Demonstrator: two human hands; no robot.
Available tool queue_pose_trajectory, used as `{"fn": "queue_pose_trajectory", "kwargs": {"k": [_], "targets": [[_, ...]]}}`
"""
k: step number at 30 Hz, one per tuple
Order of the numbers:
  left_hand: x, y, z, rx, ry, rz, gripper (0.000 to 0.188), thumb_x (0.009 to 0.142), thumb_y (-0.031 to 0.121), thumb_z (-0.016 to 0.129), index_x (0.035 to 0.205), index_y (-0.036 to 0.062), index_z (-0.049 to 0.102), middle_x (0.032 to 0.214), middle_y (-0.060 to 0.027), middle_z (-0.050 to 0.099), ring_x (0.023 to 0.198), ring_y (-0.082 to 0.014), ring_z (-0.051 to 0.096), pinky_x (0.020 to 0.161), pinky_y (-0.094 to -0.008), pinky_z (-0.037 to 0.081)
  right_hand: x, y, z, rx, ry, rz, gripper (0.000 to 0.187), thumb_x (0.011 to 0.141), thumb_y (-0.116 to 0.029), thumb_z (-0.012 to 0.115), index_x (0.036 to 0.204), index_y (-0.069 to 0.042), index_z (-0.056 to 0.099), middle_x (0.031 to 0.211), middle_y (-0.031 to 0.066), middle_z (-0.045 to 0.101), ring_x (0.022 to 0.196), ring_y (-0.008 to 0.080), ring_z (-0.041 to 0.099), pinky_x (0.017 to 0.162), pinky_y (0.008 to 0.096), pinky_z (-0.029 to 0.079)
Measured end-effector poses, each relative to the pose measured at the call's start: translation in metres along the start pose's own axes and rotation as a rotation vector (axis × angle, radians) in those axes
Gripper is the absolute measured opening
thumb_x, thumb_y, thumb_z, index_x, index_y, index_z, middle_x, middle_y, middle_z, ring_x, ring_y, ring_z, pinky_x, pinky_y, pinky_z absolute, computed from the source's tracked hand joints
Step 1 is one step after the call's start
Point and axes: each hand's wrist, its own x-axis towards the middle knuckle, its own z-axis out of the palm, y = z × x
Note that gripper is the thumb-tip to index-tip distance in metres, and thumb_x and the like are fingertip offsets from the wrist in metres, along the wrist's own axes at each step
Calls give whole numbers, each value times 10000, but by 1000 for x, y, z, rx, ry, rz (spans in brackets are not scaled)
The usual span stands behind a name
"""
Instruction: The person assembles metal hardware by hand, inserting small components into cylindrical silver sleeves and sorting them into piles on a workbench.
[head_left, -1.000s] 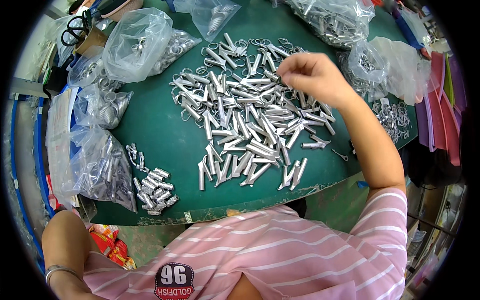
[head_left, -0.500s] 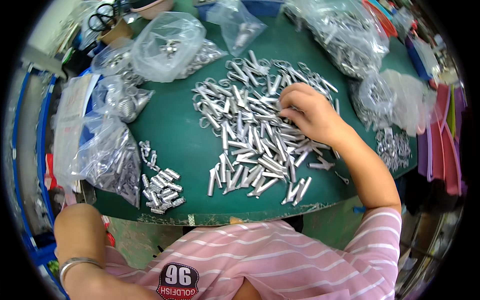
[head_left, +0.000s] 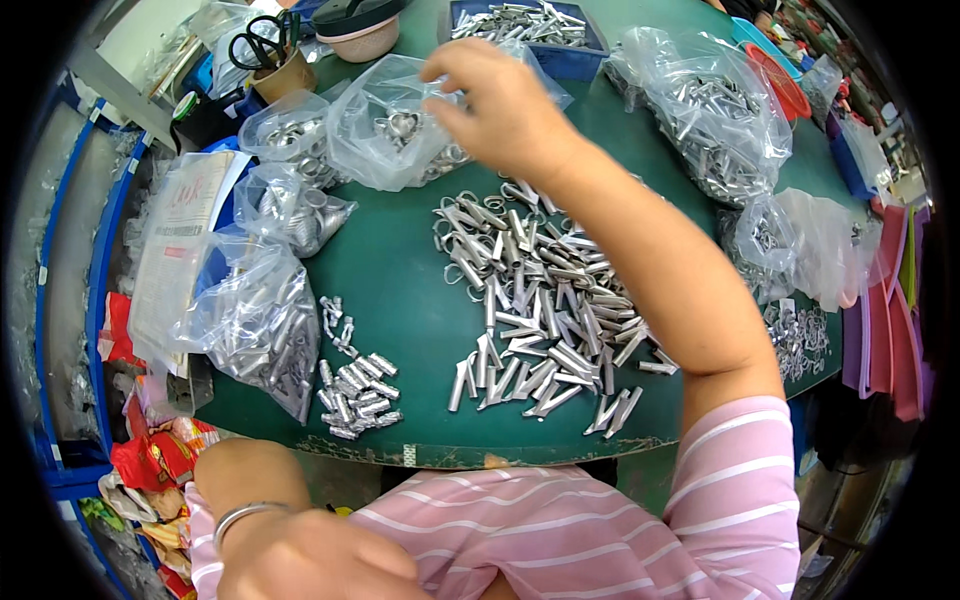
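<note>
Green matting covers the round worktable point(head_left: 400, 290), which serves as a sorting surface for small metal hardware. At the far left, a clear bag of metal tubes point(head_left: 255, 330) lies against the table edge, with two further bags of ring-shaped parts point(head_left: 290, 205) behind it, kept within reach. The left hand point(head_left: 300, 555) rests low at the person's lap, off the table, with a bracelet at the wrist; it holds nothing visible, and its curl cannot be judged. Just right of the tube bag, a small cluster of short metal sleeves point(head_left: 355, 390) sits apart from the main stock, apparently as a separated batch. At centre, the loose pile of metal tubes point(head_left: 540, 310) is spread flat, so single pieces can be picked out. The right hand point(head_left: 500, 105) is raised beyond this pile, over an open clear bag of small fittings point(head_left: 400, 135), fingertips pinched together; whether they grip a part cannot be told. At right, larger bags of tubes point(head_left: 715, 115) stand as reserve stock.
</note>
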Motion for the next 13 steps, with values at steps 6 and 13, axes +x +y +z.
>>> {"fn": "queue_pose_trajectory", "kwargs": {"k": [6,13], "targets": [[-17,-25,7,43,118,35,519,754,537,661,763,18,636,801,-119,648,590,-237,601,484,-309,408,-50,56,-35,-376,-474,423,122,758,-144,644,787,-28,670,775,175,650,820,353,625,757,422,508],[-38,-71,19,155,244,-477,411,890,427,580,944,29,671,982,-126,665,776,-308,635,642,-348,503,-79,53,-36,-306,-673,563,281,729,-296,748,890,-68,719,1046,162,606,1075,330,540,931,408,443]]}}
